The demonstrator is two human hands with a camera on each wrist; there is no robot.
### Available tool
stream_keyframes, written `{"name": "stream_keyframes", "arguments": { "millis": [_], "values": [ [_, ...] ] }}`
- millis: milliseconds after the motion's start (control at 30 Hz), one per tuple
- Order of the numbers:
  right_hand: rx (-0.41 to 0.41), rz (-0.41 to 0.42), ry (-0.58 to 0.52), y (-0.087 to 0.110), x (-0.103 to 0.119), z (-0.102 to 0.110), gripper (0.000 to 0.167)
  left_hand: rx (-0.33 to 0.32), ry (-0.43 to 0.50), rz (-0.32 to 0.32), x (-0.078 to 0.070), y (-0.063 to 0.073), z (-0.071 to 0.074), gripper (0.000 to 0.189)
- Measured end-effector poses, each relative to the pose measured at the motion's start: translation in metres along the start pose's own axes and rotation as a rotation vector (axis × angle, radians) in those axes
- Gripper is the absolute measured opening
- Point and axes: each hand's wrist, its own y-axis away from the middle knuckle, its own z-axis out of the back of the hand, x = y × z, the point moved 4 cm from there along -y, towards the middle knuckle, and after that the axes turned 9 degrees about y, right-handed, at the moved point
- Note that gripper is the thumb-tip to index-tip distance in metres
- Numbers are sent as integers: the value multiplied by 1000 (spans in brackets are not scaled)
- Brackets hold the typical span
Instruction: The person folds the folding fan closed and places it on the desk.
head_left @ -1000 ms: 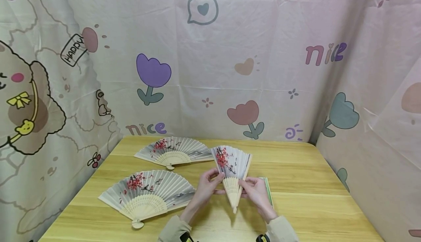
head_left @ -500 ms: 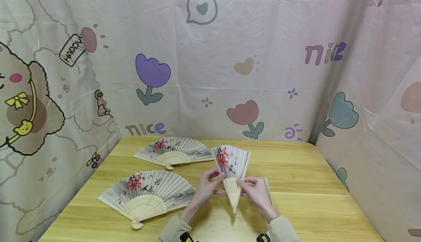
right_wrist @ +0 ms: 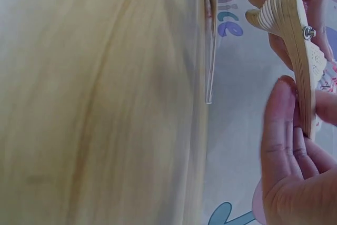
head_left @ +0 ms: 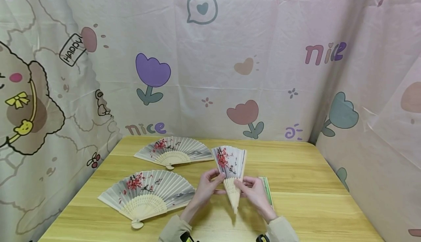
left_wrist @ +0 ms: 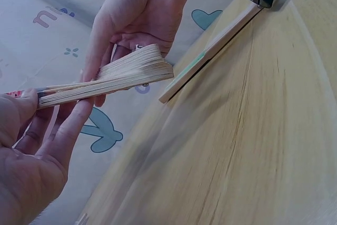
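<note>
In the head view a folding fan point(head_left: 231, 167), partly spread, is held up over the table between both hands. Red blossoms on black branches mark its pale leaf, and its ribs are light wood. My left hand point(head_left: 208, 187) pinches its left edge, thumb in front. From the other side my right hand point(head_left: 257, 195) grips the right edge, thumb on the ribs. The right wrist view shows the rib ends point(right_wrist: 292, 19) gathered at a metal rivet point(right_wrist: 309, 32). Partly hidden beside my right hand, a slim green-and-wood strip point(head_left: 268, 191) lies on the table.
Two spread folding fans lie on the left of the wooden table point(head_left: 312, 205), one near fan point(head_left: 144, 196) and one far fan point(head_left: 174, 154), both with red blossoms. A printed cloth point(head_left: 197, 70) hangs behind the table and along its sides.
The right hand has moved slightly left, bringing the fan's right edge inward, so the held fan is narrower. The left hand and the fans on the table have stayed put.
</note>
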Motion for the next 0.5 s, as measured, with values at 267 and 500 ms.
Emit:
{"name": "stream_keyframes", "arguments": {
  "millis": [267,500],
  "values": [
    [16,15,31,0,1,0,32,8,-2,3,0,0,-1,39],
    [3,14,47,0,3,0,27,6,-6,0,1,0,0,38]
  ]
}}
